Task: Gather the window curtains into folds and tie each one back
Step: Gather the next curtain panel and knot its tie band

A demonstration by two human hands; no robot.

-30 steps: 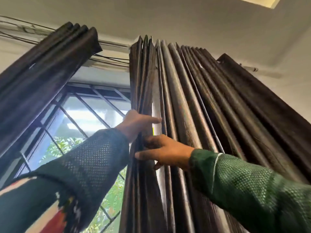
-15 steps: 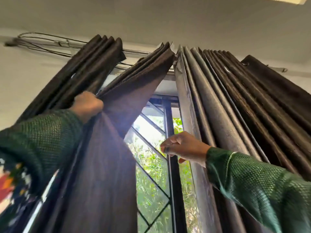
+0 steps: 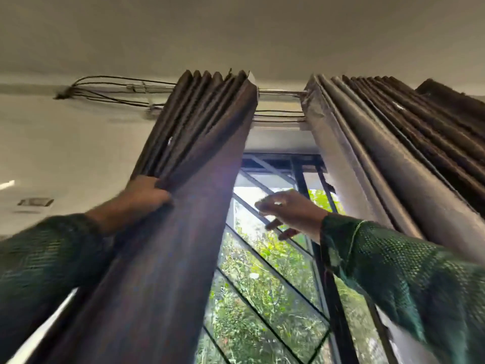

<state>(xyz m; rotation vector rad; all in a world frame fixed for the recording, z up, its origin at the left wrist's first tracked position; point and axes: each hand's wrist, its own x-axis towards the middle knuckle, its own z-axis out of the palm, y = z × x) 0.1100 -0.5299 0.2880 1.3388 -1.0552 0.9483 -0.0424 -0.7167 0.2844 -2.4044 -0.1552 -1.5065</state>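
The left hand (image 3: 147,197) closes its grip around the gathered folds of the left curtain (image 3: 183,200), fingers curled over the outer pleats partway down from the curtain rod (image 3: 279,92). The dark brown cloth hangs bunched from the rod's left stretch, its top pleats stacked tightly together and its long body falling down past the sleeve. The right hand (image 3: 291,214) hangs free below the rod's bare middle section, fingers loosely spread and holding nothing, in the gap between the two curtains and in front of the window (image 3: 275,285). Motion blur softens this hand, so whether a fingertip brushes the window grille behind it cannot be told. The right curtain (image 3: 380,158) hangs from the rod's right end, its pleats fanned out in a row of grey-brown ridges, apart from both hands. Both arms wear a dark green knitted sleeve (image 3: 393,271). Black wires (image 3: 110,90) loop along the wall left of the rod's left end, and more strands run just below the rod's exposed middle. Beneath the rod, the window's black diagonal bars cross bright green foliage outside. A pale ceiling (image 3: 236,35) spreads above the rod.
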